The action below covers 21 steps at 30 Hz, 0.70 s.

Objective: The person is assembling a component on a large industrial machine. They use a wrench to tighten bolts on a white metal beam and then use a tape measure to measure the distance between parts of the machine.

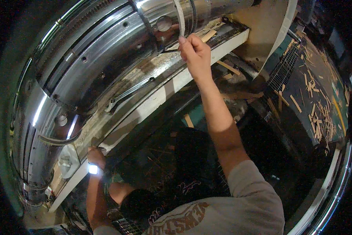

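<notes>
My right hand (197,55) is raised at the far end of the metal cylinder (105,47), its thumb and fingers pinched together. A narrow pale strip (180,17) runs down the cylinder to the fingertips, and a thin dark rod (169,50) shows just left of them. Which of these the fingers grip, I cannot make out. Lower left, my left hand (96,156) is closed at the edge of the white ledge (152,102); whatever it holds is hidden. A lit watch sits on that wrist. Between my hands, a combination wrench (131,94) lies on the ledge.
A crumpled whitish bag or cloth (69,161) lies left of my left hand. Wood slivers (319,121) litter the floor at right, beside a metal grating (283,70). A beige panel (264,39) stands at the ledge's far end. Below the ledge it is dark.
</notes>
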Tool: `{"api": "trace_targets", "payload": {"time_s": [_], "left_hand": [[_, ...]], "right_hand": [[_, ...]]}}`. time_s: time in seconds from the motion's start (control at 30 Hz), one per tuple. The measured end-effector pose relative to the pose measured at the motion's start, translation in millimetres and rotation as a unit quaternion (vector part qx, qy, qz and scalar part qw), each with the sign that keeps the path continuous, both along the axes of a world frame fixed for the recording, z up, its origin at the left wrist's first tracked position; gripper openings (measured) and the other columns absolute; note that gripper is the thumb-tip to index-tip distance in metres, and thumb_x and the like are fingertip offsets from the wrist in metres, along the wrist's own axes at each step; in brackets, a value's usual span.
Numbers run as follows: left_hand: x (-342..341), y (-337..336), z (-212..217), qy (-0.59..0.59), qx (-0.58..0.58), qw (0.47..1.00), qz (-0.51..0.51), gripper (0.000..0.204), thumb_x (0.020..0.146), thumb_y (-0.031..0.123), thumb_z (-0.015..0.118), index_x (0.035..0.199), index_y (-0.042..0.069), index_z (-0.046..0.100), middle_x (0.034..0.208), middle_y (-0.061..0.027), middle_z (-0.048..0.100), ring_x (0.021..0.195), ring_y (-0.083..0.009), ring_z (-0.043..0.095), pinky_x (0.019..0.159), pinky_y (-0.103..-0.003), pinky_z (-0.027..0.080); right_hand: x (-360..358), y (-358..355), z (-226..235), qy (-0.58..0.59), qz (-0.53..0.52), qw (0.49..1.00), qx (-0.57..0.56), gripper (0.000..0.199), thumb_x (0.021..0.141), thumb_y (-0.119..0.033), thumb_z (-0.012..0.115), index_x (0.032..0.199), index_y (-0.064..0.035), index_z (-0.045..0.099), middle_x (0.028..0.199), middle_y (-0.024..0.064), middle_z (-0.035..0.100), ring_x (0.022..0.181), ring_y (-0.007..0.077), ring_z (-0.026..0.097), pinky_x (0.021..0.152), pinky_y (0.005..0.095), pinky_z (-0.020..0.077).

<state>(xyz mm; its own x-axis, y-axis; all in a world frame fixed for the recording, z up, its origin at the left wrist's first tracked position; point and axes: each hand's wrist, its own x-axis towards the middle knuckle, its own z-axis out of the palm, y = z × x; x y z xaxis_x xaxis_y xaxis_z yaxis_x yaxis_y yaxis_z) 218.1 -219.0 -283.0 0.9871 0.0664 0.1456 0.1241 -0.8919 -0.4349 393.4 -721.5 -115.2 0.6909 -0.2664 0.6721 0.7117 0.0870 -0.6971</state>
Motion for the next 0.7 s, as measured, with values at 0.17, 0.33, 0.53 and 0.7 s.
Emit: {"api": "trace_targets", "payload": {"time_s": [0.17,0.33,0.53,0.7], "left_hand": [[-10,43,-34,-0.093,0.052,0.994,0.017,0.019,0.086,0.019,0.046,0.082,0.002,0.052,0.067,-0.0125,0.060,0.056,-0.0245,0.062,0.045,-0.033,0.049],[12,-16,-15,-0.110,-0.019,0.991,0.074,0.024,0.088,0.024,0.044,0.078,0.004,0.049,0.063,-0.0155,0.060,0.055,-0.0265,0.062,0.045,-0.035,0.049],[3,-5,-1,-0.059,-0.085,0.994,0.020,0.020,0.086,0.021,0.043,0.087,0.002,0.050,0.067,-0.0178,0.060,0.061,-0.0329,0.061,0.052,-0.042,0.049],[-13,-22,32,-0.003,-0.084,0.997,0.001,0.026,0.079,0.011,0.046,0.102,-0.002,0.049,0.071,-0.0198,0.060,0.064,-0.0354,0.059,0.053,-0.044,0.047]], "right_hand": [[3,14,6,0.009,0.020,1.000,0.004,0.032,0.089,-0.020,0.050,0.062,-0.0045,0.044,0.055,-0.0011,0.041,0.049,0.0053,0.041,0.049,0.0238,0.0467],[-7,6,-2,0.026,0.043,0.998,0.029,0.029,0.092,-0.020,0.044,0.070,-0.0015,0.048,0.061,0.0010,0.044,0.053,0.0081,0.046,0.062,0.0296,0.0525],[-2,24,-32,-0.018,0.085,0.996,0.013,0.014,0.090,-0.007,0.044,0.095,-0.0007,0.056,0.090,0.0066,0.055,0.078,0.0127,0.055,0.071,0.0256,0.0449],[-14,18,-27,-0.076,0.033,0.993,-0.086,0.012,0.089,-0.008,0.045,0.090,-0.0002,0.055,0.085,0.0076,0.056,0.080,0.0170,0.054,0.077,0.0278,0.0410]]}}
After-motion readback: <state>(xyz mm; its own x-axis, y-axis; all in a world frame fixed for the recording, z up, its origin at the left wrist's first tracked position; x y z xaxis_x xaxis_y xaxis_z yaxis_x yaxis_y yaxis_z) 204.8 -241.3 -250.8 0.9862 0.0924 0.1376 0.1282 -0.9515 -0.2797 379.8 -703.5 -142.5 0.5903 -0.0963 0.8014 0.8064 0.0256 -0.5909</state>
